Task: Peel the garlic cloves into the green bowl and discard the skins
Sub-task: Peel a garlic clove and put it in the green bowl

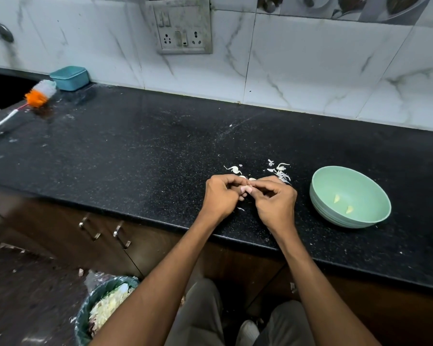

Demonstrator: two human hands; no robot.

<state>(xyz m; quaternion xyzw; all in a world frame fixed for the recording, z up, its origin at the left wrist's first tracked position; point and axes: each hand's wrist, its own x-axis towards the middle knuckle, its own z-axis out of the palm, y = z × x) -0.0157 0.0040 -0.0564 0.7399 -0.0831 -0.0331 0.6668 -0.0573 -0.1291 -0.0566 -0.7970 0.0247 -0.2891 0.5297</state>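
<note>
We see both hands meeting over the black tabletop (135, 151), close to its front edge. The left hand (221, 196) has its fingers curled and pinches a garlic clove (247, 189) from the left side. The right hand (275, 201) also has curled fingers and pinches the same clove from the right, so the clove sits between the fingertips of the two hands, and only a small pale part of it shows.

Just behind the hands we see loose skins (280, 171) lying on the tabletop in two small groups, one behind the left hand and one behind the right hand. One more small scrap lies under the hands, near the front edge.

The green bowl (320, 196) stands on the tabletop to the right of the right hand, near but apart from it. Inside it lie two peeled cloves (336, 198), a little apart from each other.

At the far left of the tabletop lies a brush (39, 92) with orange and pale bristles, and behind it stands a teal box (70, 78) against the wall. On the floor, below the left arm, stands a bin (85, 313) with a plastic liner and pale scraps inside
</note>
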